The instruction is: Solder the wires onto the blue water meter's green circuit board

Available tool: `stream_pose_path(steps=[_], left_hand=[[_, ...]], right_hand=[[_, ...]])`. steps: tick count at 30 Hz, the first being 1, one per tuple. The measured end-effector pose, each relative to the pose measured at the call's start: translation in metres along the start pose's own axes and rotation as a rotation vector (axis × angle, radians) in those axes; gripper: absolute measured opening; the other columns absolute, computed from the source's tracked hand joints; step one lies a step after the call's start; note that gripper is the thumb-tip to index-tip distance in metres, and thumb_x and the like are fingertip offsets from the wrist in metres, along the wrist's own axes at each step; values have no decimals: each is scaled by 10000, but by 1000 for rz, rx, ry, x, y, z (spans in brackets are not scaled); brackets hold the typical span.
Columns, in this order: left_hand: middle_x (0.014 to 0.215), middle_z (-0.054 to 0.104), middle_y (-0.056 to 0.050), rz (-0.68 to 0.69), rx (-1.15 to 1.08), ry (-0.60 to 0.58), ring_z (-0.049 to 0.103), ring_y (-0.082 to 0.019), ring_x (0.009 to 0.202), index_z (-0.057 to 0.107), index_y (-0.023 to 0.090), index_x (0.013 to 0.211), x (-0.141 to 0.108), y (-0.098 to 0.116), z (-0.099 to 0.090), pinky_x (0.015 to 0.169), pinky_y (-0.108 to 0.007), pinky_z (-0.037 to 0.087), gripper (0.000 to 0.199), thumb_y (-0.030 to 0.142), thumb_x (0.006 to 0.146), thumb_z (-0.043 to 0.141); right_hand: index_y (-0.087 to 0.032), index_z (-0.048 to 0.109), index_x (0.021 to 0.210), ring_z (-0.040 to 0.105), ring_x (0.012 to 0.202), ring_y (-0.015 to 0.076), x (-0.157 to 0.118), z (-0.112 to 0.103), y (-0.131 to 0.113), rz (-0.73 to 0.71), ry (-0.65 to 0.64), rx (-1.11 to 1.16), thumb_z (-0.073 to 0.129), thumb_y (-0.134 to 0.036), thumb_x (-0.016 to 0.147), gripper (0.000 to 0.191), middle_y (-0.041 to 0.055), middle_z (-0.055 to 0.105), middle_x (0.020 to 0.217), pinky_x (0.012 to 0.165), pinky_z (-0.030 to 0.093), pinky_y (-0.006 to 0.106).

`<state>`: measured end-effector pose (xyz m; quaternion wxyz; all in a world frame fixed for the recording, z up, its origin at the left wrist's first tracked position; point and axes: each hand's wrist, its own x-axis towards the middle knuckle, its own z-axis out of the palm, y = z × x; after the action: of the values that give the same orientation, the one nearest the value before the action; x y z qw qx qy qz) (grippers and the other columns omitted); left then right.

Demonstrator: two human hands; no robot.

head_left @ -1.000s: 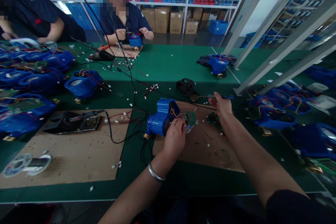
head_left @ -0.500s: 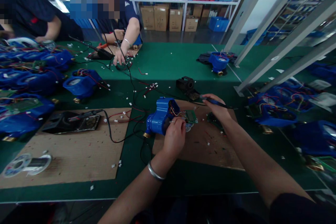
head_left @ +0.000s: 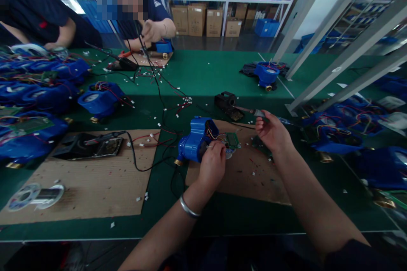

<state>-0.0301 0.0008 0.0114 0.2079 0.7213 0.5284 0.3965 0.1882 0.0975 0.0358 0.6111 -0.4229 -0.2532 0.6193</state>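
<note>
A blue water meter [head_left: 195, 137] with a brass fitting lies on its side on the cardboard sheet, wires coming out of its opening. Beside it, a small green circuit board [head_left: 232, 139] hangs on those wires. My left hand [head_left: 213, 161] is closed in a pinch at the wires between meter and board; what its fingertips hold is hidden. My right hand [head_left: 273, 132] grips a soldering iron [head_left: 259, 113], its metal shaft pointing left to the black soldering iron stand [head_left: 225, 100]. Whether the tip touches the stand I cannot tell.
Another iron stand [head_left: 76, 147] and a solder spool [head_left: 47, 194] occupy the left cardboard [head_left: 104, 194]. Blue meters [head_left: 38, 93] crowd the left; more [head_left: 337, 129] stand right beside slanted metal posts [head_left: 327, 72]. Across the bench, a co-worker's hand [head_left: 152, 31] is raised. Cables cross the middle.
My right hand has turned and shifted slightly right, with the soldering iron lifted from the stand's tray. My left hand stays at the wires. The co-worker's hand has risen from the bench.
</note>
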Motion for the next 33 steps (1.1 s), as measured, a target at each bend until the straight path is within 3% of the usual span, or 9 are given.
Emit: stream_pose_path(steps=[9, 17, 22, 28, 31, 33], left_hand=[[1018, 582, -108, -11, -4, -9, 538, -208, 987, 550, 134, 947, 0, 1, 0, 912, -379, 460, 147, 95, 901, 416], [985, 590, -99, -93, -4, -22, 560, -203, 918, 544, 146, 891, -1, 14, -16, 842, -362, 482, 159, 90, 902, 396], [993, 592, -91, -89, -19, -11, 559, -193, 926, 539, 151, 905, -3, 17, -19, 848, -346, 478, 167, 75, 896, 391], [1022, 590, -95, -107, -33, -17, 554, -202, 943, 548, 153, 906, -4, 17, -14, 860, -361, 468, 157, 78, 888, 411], [1029, 587, -101, -103, -39, -15, 551, -206, 960, 554, 151, 918, -3, 16, -13, 882, -372, 458, 161, 81, 889, 412], [1034, 584, -106, -108, -43, -19, 549, -207, 967, 556, 147, 916, -3, 16, -14, 885, -371, 457, 166, 74, 887, 410]], right_hand=[[-226, 610, 887, 496, 546, 42, -17, 24, -4, 62, -104, 137, 648, -261, 764, 133, -16, 559, 691, 462, 460, 105], [-218, 639, 927, 548, 622, 51, -27, 64, -2, 2, -187, 184, 685, -238, 745, 189, 4, 601, 735, 504, 480, 110], [-240, 636, 1026, 583, 651, 58, -22, 79, 4, -111, -220, 130, 698, -258, 748, 285, 3, 633, 753, 552, 501, 129], [-253, 588, 1101, 640, 701, 85, 19, 89, 6, -542, -74, -67, 644, -354, 789, 332, -1, 661, 809, 663, 534, 201], [-259, 495, 1154, 660, 722, 114, 58, 90, 12, -678, 75, -409, 456, -415, 882, 316, 1, 656, 826, 684, 540, 256], [-243, 477, 1134, 661, 799, 131, 82, 89, 19, -681, 151, -652, 412, -348, 885, 278, 14, 653, 874, 752, 531, 290]])
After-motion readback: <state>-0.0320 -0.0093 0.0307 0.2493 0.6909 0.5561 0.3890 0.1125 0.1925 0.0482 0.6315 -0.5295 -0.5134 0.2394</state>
